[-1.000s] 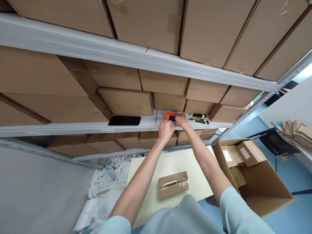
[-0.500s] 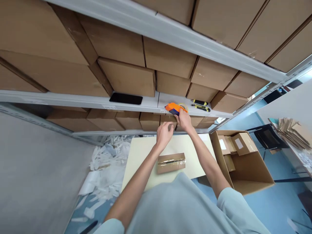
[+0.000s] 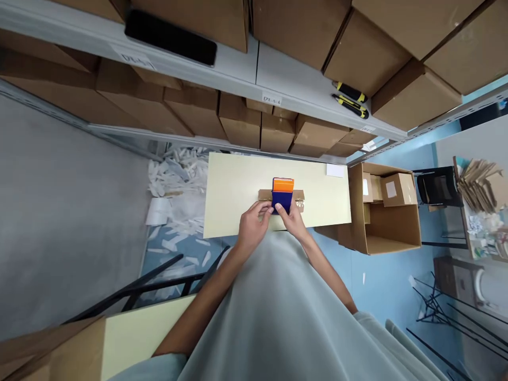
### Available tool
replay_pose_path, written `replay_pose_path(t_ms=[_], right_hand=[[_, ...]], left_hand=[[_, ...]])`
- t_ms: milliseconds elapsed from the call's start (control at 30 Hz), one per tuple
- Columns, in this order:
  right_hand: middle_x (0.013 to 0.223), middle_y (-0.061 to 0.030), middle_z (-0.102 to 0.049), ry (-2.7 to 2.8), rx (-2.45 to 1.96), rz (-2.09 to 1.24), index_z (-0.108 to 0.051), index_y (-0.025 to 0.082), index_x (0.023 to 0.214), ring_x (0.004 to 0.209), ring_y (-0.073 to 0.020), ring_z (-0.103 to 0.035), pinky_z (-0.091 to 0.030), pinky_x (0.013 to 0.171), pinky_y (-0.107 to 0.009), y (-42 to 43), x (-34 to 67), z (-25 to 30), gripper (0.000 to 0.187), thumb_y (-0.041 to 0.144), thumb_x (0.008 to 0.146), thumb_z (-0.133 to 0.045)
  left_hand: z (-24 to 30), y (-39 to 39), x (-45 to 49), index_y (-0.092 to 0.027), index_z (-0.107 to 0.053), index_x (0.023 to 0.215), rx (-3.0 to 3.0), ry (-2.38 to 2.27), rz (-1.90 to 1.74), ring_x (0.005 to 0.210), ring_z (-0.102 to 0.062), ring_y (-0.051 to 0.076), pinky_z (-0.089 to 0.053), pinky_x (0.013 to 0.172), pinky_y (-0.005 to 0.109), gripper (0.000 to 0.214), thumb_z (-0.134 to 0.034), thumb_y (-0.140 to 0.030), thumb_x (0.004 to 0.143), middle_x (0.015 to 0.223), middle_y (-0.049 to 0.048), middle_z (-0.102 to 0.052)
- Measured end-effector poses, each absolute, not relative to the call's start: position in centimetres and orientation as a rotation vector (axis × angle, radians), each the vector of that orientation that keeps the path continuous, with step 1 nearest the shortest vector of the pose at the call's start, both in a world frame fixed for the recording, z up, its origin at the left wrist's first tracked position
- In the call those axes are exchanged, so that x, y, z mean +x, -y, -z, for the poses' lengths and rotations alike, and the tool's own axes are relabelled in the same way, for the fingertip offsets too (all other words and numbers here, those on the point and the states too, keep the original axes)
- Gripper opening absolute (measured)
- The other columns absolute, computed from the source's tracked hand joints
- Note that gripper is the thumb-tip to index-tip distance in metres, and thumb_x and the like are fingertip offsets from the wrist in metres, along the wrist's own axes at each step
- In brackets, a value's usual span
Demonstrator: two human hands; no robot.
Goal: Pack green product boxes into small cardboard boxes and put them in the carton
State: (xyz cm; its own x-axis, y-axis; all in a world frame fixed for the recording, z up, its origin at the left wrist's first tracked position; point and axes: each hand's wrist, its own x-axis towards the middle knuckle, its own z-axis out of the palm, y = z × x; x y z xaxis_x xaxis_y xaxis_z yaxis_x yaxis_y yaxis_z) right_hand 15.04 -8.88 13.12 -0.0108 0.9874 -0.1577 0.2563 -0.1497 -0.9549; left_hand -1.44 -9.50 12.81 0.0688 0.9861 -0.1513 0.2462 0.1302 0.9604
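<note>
An orange and dark blue tape dispenser (image 3: 282, 198) is upright in my right hand (image 3: 294, 221), the thumb lying across its blue lower part. My left hand (image 3: 254, 225) is closed, with thumb and fingertips pinched at the dispenser's lower left edge. Whether a tape end is between those fingers is too small to tell. Behind the dispenser a small brown cardboard box (image 3: 265, 194) with shiny clear tape lies on the pale yellow table (image 3: 230, 180). The dispenser and my hands hide the box's middle.
Shelves of cardboard boxes rise ahead, with a black phone (image 3: 170, 37) and two yellow-black utility knives (image 3: 352, 99) on one ledge. A large open carton (image 3: 391, 230) holding small boxes stands right of the table. White scraps (image 3: 178, 180) cover the floor at left.
My right hand has brought the tape dispenser down from beside the shelf to over the small box. My left hand has come down too and now touches the dispenser. The view tilts lower.
</note>
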Motion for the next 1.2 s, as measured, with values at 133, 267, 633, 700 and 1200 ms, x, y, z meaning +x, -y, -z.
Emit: replay_pose_path(t_ms=[133, 267, 633, 700, 1200], right_hand=[[0.128, -0.0111, -0.079, 1.386, -1.519, -1.281, -0.069, 0.021, 0.133, 0.121, -0.0275, -0.074, -0.06, 0.113, -0.041, 10.0, 15.8, -13.2, 0.06, 0.075, 0.106, -0.064], [0.113, -0.0078, -0.078, 1.466, -1.539, -1.277, -0.067, 0.022, 0.123, 0.105, -0.0259, -0.073, -0.062, 0.1, -0.04, 11.4, 16.9, -13.9, 0.055, 0.073, 0.103, -0.072], [0.114, -0.0139, -0.077, 1.982, -1.549, -0.88, -0.063, 0.022, 0.131, 0.103, -0.0306, -0.072, -0.063, 0.093, -0.044, 13.8, 19.8, -17.7, 0.037, 0.052, 0.111, -0.071], [0.111, -0.0138, -0.076, 2.086, -1.526, -0.757, -0.063, 0.022, 0.132, 0.101, -0.0317, -0.071, -0.063, 0.091, -0.046, 13.9, 20.4, -17.8, 0.034, 0.049, 0.112, -0.069], [0.103, -0.0144, -0.075, 2.396, -1.402, -0.153, -0.066, 0.017, 0.128, 0.096, -0.032, -0.069, -0.058, 0.088, -0.045, 13.4, 20.7, -21.0, 0.017, 0.025, 0.114, -0.062]], left_hand=[[-13.0, 10.9, -1.8, -0.023, -0.075, 0.112, 1.212, -1.291, -0.895, 0.102, -0.083, 0.026, -0.072, 0.1, 0.043, 0.029, -0.066, -0.048, 0.1, 0.114, 0.0082, -0.083], [-14.8, 11.2, -3.1, -0.022, -0.077, 0.111, 1.21, -1.294, -0.952, 0.094, -0.081, 0.023, -0.071, 0.095, 0.041, 0.029, -0.072, -0.047, 0.096, 0.107, 0.0065, -0.081], [-22.4, 8.5, -7.1, -0.026, -0.08, 0.134, 1.633, -1.197, -1.069, 0.111, -0.074, 0.025, -0.066, 0.097, 0.041, 0.033, -0.065, -0.035, 0.105, 0.129, 0.0092, -0.077], [-23.2, 8.4, -7.1, -0.027, -0.08, 0.133, 1.71, -1.173, -1.042, 0.111, -0.073, 0.025, -0.065, 0.102, 0.043, 0.032, -0.065, -0.034, 0.106, 0.127, 0.0083, -0.078], [-25.4, 8.0, -7.5, -0.034, -0.084, 0.126, 1.97, -1.032, -1.102, 0.107, -0.078, 0.025, -0.067, 0.099, 0.044, 0.036, -0.067, -0.017, 0.1, 0.117, 0.0028, -0.085]])
